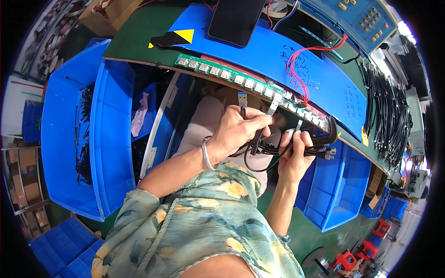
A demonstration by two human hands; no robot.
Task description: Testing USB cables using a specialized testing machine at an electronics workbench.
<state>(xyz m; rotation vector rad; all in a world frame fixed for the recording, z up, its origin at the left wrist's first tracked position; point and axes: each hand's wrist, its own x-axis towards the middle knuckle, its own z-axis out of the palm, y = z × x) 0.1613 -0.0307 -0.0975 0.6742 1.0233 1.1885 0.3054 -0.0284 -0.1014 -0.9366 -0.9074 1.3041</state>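
My left hand [232, 134] is closed on black USB cables. Between thumb and forefinger is a cable whose silver USB plug [274, 104] points up at the board's edge; whether it touches a socket I cannot tell. A second USB plug with a blue insert [242, 98] sticks up behind the same fingers. My right hand [295, 155] pinches a cable end with a slim light plug [299, 124], just below the board. Beneath its fingers runs a bundle of black cables [320, 152] with metal plugs. The long green circuit board [189, 58], lined with sockets, lies along the bench edge.
A black phone [234, 21] lies on a blue sheet [278, 46] with handwriting. Red wires [291, 69] run from the board to a blue instrument [359, 21]. Many black cables [387, 116] hang at right. Blue bins [97, 139] stand left, another blue bin [331, 185] right.
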